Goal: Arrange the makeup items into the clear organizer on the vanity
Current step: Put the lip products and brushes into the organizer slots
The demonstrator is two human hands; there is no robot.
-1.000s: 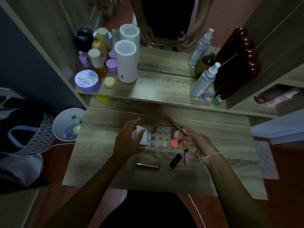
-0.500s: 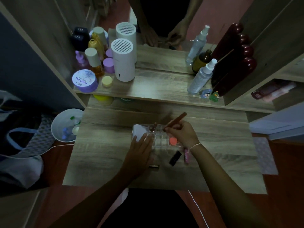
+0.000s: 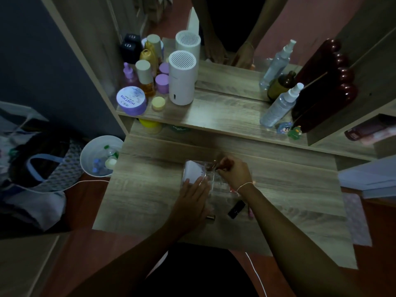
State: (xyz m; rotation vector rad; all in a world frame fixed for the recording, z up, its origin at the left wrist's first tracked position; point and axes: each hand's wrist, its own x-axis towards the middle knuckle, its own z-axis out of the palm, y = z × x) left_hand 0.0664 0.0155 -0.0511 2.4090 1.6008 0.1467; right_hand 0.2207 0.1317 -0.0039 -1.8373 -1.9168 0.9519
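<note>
Bracing organizer [image 3: 216,185] edge, left hand [image 3: 190,202] flat

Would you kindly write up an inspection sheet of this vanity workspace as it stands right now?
Surface: wooden vanity top, dimly lit, with a raised shelf behind it.
Job's things: clear organizer mid-desk, a white item in its left section; black tube and pink tube lie loose in front of it.
Clutter: purple jar, white cylinder, spray bottle and other bottles on the shelf.
Hands: left hand rests flat on the organizer's front left; right hand holds a thin brown stick over the back compartments.
Cables: white cord near the lap; another on the floor at left.
Surroundings: white bin holding bottles, bag, mirror.
</note>
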